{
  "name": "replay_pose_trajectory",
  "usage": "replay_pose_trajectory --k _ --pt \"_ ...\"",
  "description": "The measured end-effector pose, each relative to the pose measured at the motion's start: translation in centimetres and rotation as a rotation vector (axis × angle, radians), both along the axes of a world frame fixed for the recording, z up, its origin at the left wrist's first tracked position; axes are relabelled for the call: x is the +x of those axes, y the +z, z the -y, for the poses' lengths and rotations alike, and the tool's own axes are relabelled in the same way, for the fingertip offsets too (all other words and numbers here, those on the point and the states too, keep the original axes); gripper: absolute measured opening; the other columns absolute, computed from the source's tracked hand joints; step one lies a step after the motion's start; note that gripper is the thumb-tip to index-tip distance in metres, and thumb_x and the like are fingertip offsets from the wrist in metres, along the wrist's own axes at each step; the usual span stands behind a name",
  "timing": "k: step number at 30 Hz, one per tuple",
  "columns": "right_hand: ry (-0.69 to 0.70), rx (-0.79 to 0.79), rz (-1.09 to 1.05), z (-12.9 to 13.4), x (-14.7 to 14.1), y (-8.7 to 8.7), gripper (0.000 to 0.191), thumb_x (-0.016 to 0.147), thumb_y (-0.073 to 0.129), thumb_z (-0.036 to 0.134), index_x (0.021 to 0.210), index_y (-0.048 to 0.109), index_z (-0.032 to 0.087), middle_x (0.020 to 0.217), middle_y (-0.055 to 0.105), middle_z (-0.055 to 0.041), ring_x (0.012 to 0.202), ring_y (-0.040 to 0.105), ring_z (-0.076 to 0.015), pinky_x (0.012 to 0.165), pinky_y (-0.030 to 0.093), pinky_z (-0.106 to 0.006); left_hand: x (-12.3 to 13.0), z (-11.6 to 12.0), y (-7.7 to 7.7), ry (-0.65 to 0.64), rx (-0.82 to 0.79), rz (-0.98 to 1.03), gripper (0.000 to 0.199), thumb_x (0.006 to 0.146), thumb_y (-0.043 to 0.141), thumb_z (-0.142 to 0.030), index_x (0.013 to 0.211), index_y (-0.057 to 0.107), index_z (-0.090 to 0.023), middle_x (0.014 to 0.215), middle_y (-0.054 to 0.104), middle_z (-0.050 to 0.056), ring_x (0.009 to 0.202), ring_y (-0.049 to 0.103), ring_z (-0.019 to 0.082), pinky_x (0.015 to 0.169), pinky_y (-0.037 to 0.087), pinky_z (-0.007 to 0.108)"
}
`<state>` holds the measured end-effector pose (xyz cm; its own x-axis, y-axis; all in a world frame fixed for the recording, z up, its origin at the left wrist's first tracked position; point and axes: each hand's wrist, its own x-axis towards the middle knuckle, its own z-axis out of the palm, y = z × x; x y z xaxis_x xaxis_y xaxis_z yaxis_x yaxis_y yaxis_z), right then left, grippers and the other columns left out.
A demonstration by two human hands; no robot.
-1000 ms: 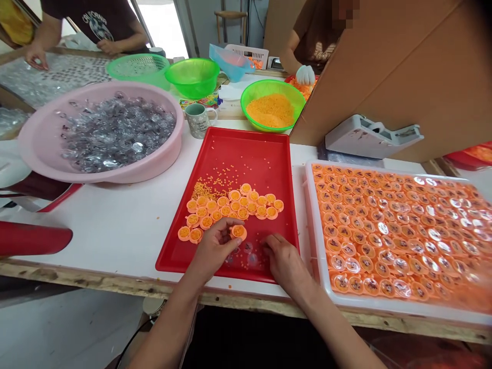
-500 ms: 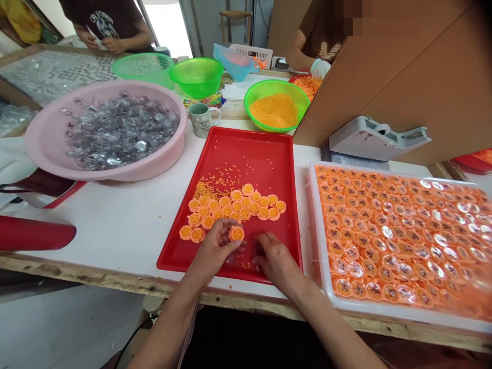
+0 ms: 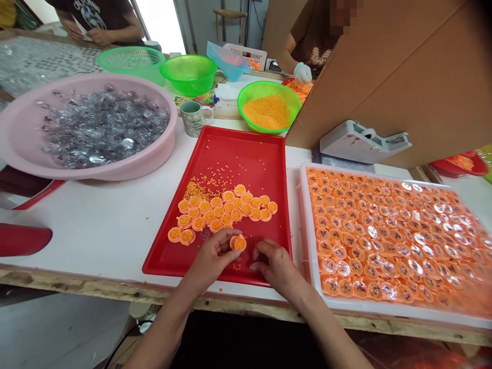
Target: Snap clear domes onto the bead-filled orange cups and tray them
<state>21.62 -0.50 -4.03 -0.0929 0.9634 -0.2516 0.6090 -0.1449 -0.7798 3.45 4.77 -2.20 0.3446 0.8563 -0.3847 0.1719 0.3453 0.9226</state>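
My left hand [image 3: 214, 256] pinches a small orange cup [image 3: 240, 243] with yellow-orange bits inside, over the front part of a red tray [image 3: 246, 154]. Just right of it is my right hand [image 3: 277, 264], its fingers curled and partly together above the tray; whether a small thing sits between its fingertips I cannot make out. Behind my hands lie several filled orange cups [image 3: 218, 211] in a cluster, with loose orange bits [image 3: 196, 188] scattered beyond them. A clear cover [image 3: 206, 234] lies left of my left hand.
Left is a pink basin [image 3: 169, 138] of clear covers. A white-rimmed tray [image 3: 307, 230] of covered orange cups stands right. Behind are a mug [image 3: 191, 119], a green bowl of orange bits [image 3: 269, 110], and a cardboard panel [image 3: 384, 87]. Two people work across the table.
The view has shifted slightly right. The cup in my left hand is tilted and nearer my right hand. A clear cover now shows beside my left hand.
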Motion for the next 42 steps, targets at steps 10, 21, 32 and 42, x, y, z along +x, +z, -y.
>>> replay_pose_trajectory --k 10,21,32,42 --pt "-0.305 -0.175 -0.825 1.2 0.5 1.8 0.026 0.080 0.069 0.042 0.086 0.057 0.020 0.060 0.056 0.0051 0.050 0.055 -0.0113 0.048 0.047 -0.024 0.9 0.6 1.9 -0.048 -0.052 0.007 0.034 0.075 0.066 -0.023 0.109 0.066 -0.022 0.101 0.072 0.003 0.090 0.068 0.021 0.077 0.059 0.033" --pt "-0.448 -0.070 -0.874 1.4 1.6 1.9 0.021 0.078 0.075 0.034 0.092 0.068 0.020 0.078 0.067 -0.0002 0.069 0.059 -0.0128 0.068 0.048 -0.026 2.6 1.4 2.0 -0.067 -0.102 0.103 0.034 0.072 0.068 -0.018 0.106 0.067 -0.022 0.107 0.073 0.003 0.098 0.068 0.021 0.083 0.058 0.032" --pt "-0.530 -0.068 -0.925 1.3 1.8 1.4 0.020 0.076 0.079 0.028 0.093 0.070 0.022 0.076 0.066 0.0019 0.072 0.058 -0.0108 0.070 0.046 -0.023 2.9 1.5 1.8 -0.020 -0.121 0.147 0.035 0.073 0.069 -0.019 0.108 0.065 -0.022 0.105 0.073 0.002 0.099 0.068 0.020 0.085 0.058 0.033" --pt "-0.571 -0.092 -0.962 1.2 1.7 1.0 0.018 0.073 0.081 0.029 0.081 0.069 0.020 0.075 0.070 -0.0006 0.071 0.066 -0.0150 0.072 0.054 -0.030 3.2 1.1 1.8 -0.042 -0.036 0.105 0.034 0.074 0.067 -0.016 0.107 0.066 -0.019 0.110 0.074 0.005 0.101 0.069 0.020 0.090 0.057 0.032"
